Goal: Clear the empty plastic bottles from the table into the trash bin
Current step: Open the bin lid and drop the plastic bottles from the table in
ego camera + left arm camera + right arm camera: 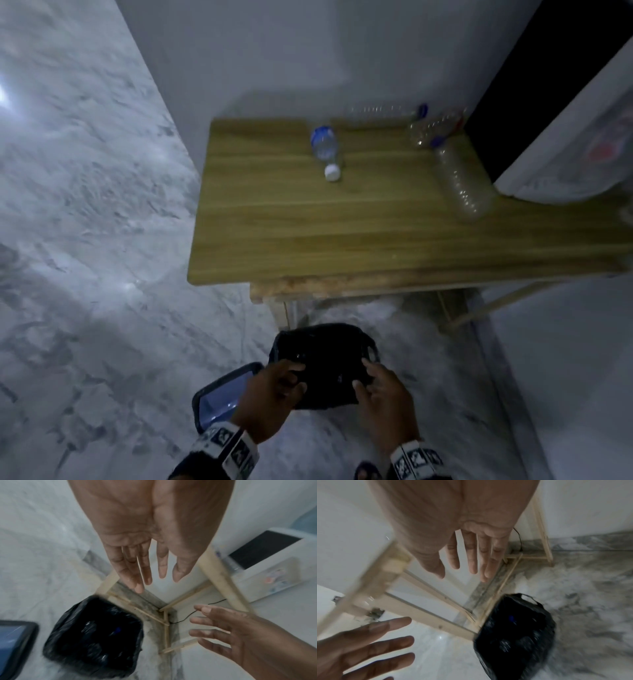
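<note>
Several empty plastic bottles lie on the wooden table (342, 233). One has a blue label and white cap (327, 152), a long clear one (460, 181) lies at the right, a crumpled one (431, 128) and another clear one (380, 113) lie at the back. The trash bin (322, 346) (92, 635) (517, 635), lined with a black bag, stands on the floor in front of the table. My left hand (287, 380) (162, 573) and right hand (366, 377) (471, 563) hover over it, fingers straight and spread, holding nothing.
The bin's dark lid (222, 394) (13, 642) lies on the marble floor left of the bin. A white appliance (565, 137) stands against the table's right side. Wooden table legs (221, 577) and a thin black cable (193, 612) are behind the bin.
</note>
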